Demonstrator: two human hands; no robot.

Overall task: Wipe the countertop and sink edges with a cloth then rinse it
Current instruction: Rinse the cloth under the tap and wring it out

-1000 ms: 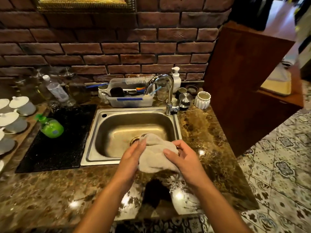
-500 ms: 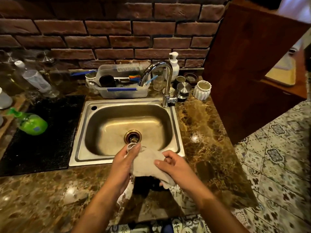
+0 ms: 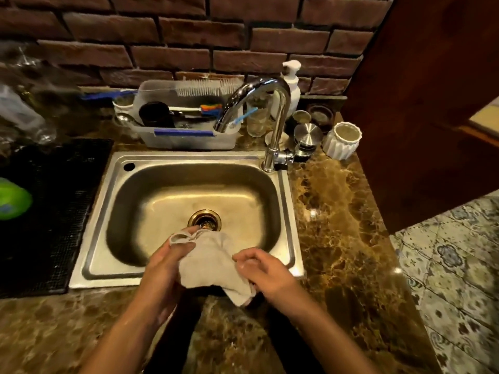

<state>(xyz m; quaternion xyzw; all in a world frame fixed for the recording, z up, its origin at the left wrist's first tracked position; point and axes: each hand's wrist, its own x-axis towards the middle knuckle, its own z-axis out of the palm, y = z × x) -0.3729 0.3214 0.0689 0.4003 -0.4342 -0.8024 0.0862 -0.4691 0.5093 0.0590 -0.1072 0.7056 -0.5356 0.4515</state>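
Note:
A pale grey cloth hangs between both my hands over the front rim of the steel sink. My left hand grips its left end, thumb and fingers curled around a bunched corner. My right hand holds the right end with curled fingers. The brown marble countertop surrounds the sink. The chrome tap arches over the basin from the back right; no water is visible. The drain sits just beyond the cloth.
A black mat with a green bottle lies left of the sink. A clear tub of brushes, a soap dispenser, tins and a white ribbed cup stand behind. A wooden cabinet rises at right; patterned floor tiles lie beyond the counter's edge.
My view has tilted down and moved closer to the sink. Both hands keep hold of the cloth, which now hangs over the sink's front rim, its left corner bunched higher.

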